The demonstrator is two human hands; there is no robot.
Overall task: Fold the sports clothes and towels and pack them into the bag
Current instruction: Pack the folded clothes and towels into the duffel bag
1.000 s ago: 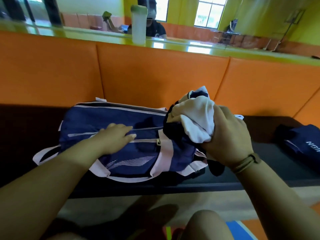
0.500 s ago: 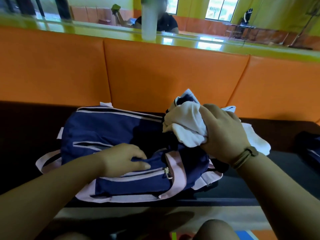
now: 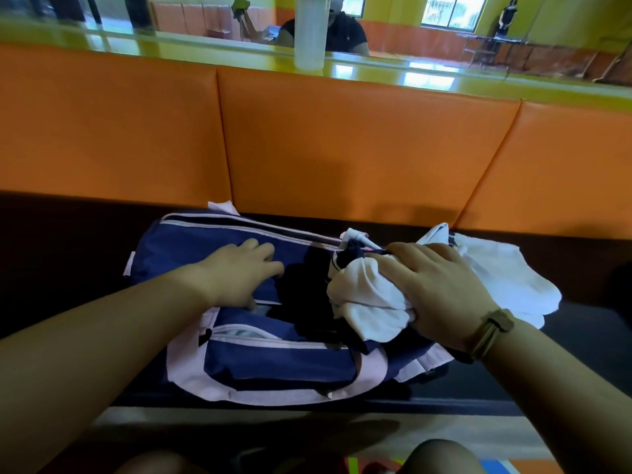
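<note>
Now both arms reach out over the dark bench (image 3: 51, 268). On it lies the blue bag (image 3: 273, 357) with pink straps, its top open. The left hand (image 3: 239, 271) holds the bag's top flap with bent fingers. The right hand (image 3: 434, 292) grips a scrunched white and dark clothes bundle (image 3: 369, 302), pressing it down at the opening.
</note>
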